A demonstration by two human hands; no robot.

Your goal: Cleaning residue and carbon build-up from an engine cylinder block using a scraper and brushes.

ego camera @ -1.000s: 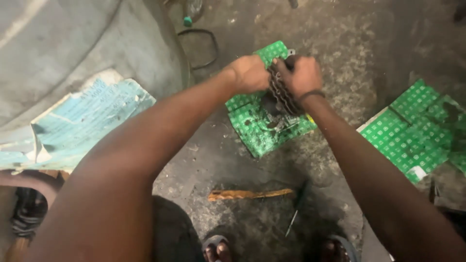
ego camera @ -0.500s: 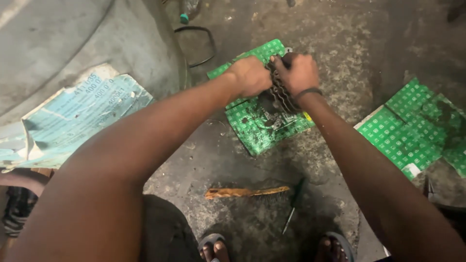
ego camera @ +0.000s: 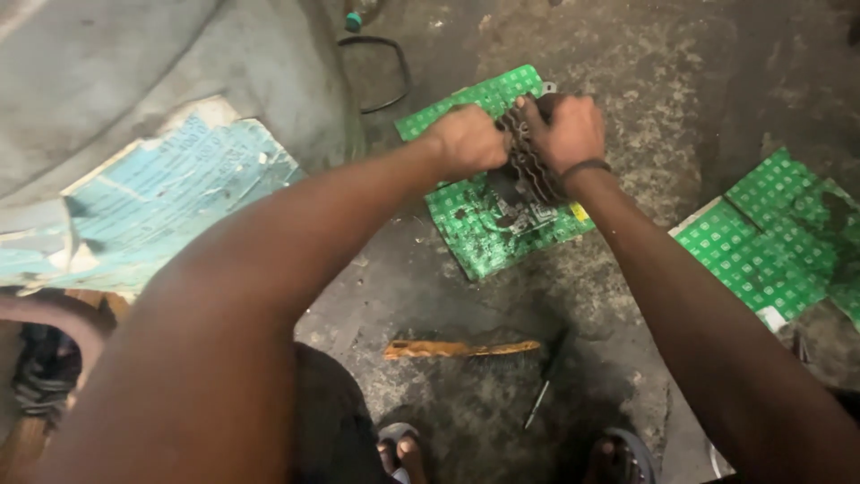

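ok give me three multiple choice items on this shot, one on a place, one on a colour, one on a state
1. Where does the wooden-handled brush lie?
A. on the floor near the person's feet
B. on the green sheet
C. on the blue paper

2. What colour is the patterned sheet under the hands?
A. red
B. green
C. white

3. How do the left hand and right hand stand toward the dark finned metal part?
A. both hang clear of it
B. only the left touches it
C. both close a grip on it

Answers: 1 A, the brush sits on bare concrete between sheet and sandals. 2 B, it is green with small pale squares. 3 C, both hands wrap the part from either side.
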